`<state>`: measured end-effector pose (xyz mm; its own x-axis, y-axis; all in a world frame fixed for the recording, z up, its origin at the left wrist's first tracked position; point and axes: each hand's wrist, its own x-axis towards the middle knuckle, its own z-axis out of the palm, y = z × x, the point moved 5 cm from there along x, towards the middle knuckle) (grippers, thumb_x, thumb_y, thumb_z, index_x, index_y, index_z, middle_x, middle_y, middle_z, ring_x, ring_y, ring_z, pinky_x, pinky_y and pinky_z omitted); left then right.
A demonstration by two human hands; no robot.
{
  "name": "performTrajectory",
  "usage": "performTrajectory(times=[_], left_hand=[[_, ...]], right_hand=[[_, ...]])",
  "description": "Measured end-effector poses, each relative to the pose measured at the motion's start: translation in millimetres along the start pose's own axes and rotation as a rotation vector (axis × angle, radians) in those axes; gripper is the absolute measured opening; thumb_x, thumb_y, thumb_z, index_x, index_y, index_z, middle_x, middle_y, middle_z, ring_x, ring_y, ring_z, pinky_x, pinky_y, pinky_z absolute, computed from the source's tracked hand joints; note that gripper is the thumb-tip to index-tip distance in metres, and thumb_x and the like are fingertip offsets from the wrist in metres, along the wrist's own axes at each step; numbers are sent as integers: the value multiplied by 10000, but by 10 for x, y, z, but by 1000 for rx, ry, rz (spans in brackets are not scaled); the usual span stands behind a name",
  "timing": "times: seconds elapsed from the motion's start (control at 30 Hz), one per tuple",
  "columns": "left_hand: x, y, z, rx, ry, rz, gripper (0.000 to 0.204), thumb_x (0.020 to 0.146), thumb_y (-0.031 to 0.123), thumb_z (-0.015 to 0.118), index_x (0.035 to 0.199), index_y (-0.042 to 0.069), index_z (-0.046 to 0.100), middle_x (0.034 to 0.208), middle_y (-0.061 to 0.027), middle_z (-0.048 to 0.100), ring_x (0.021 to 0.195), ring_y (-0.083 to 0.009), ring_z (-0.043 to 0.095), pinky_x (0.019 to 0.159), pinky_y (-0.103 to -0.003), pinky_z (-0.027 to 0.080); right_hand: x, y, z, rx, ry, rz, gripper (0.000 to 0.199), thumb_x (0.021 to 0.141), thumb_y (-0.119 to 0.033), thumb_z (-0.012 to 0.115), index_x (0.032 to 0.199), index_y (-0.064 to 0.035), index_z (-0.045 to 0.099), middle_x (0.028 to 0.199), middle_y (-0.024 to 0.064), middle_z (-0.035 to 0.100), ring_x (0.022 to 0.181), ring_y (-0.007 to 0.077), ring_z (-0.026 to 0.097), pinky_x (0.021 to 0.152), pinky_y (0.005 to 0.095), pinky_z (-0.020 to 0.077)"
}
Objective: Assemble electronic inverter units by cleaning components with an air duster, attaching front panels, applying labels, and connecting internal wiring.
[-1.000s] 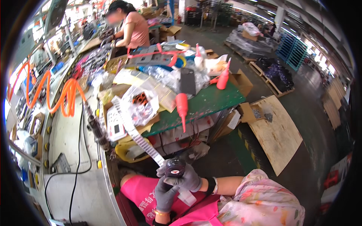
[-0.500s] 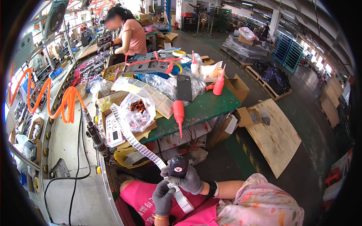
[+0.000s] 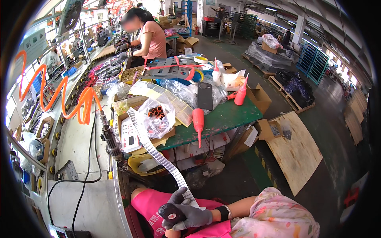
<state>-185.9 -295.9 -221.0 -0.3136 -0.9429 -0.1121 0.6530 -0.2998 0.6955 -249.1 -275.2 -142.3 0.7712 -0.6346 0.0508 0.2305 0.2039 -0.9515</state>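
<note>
My right hand [image 3: 196, 216], in a grey glove, is closed around a black rounded plastic part [image 3: 172, 214] above my lap. A round white spot with a red triangle marks the part's face. My left hand is mostly hidden under the part and the right hand; only a bit of my left wrist [image 3: 172, 233] shows below, so its fingers cannot be made out. A long white strip of labels [image 3: 168, 164] hangs from the green table [image 3: 234, 115] down to my lap, passing behind my right hand.
A bag of black and orange parts [image 3: 156, 121] and a red squeeze bottle [image 3: 198, 119] lie on the table beside a black phone [image 3: 204, 96]. An air screwdriver [image 3: 112, 141] hangs from an orange coiled hose at left. A co-worker [image 3: 152, 39] sits further along the line.
My right hand and the black part have moved down and left, toward my lap. The left hand, earlier pinched at the label strip, is now mostly hidden. The view has shifted slightly.
</note>
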Motion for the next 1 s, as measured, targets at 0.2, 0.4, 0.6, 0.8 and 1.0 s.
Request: performTrajectory(times=[0.2, 0.4, 0.6, 0.8, 1.0], left_hand=[[-18, 86, 52, 145, 33, 112, 431, 892, -111, 575, 1300, 24, 537, 1173, -116, 641, 1061, -181, 631, 914, -309, 519], [-14, 61, -6, 128, 94, 73, 436, 865, -74, 637, 1284, 19, 554, 1193, -132, 648, 1049, -177, 644, 914, -310, 521], [-15, 100, 13, 158, 109, 85, 445, 851, -54, 664, 1277, 16, 561, 1205, -133, 650, 1042, -171, 645, 909, -298, 519], [-23, 183, 85, 306, 139, 52, 449, 845, -33, 623, 1287, 16, 555, 1213, -102, 629, 1045, -165, 611, 927, -301, 484], [-93, 334, 182, 734, 4, 319, 463, 882, 48, 571, 1337, -1, 494, 1249, -85, 581, 1154, -155, 545, 975, -293, 442]], right_hand=[[46, 111, 40, -112, -78, -34, 475, 858, -198, 736, 1264, -62, 530, 1143, 30, 655, 1158, 127, 559, 1025, 311, 377], [41, 62, 57, -240, -79, -139, 449, 873, -196, 714, 1241, -50, 504, 1114, 35, 660, 1073, 144, 606, 955, 322, 444], [46, 124, 22, -226, -113, -87, 471, 866, -171, 722, 1286, -69, 533, 1186, 27, 626, 1143, 132, 559, 1010, 322, 399], [70, -33, 20, -492, -83, -38, 549, 818, -233, 765, 1291, -84, 529, 1198, 41, 602, 1145, 166, 557, 1029, 334, 382], [-64, -443, -409, 135, 390, -222, 574, 783, -46, 747, 1257, -47, 424, 1056, 96, 633, 926, 184, 641, 799, 323, 550]])
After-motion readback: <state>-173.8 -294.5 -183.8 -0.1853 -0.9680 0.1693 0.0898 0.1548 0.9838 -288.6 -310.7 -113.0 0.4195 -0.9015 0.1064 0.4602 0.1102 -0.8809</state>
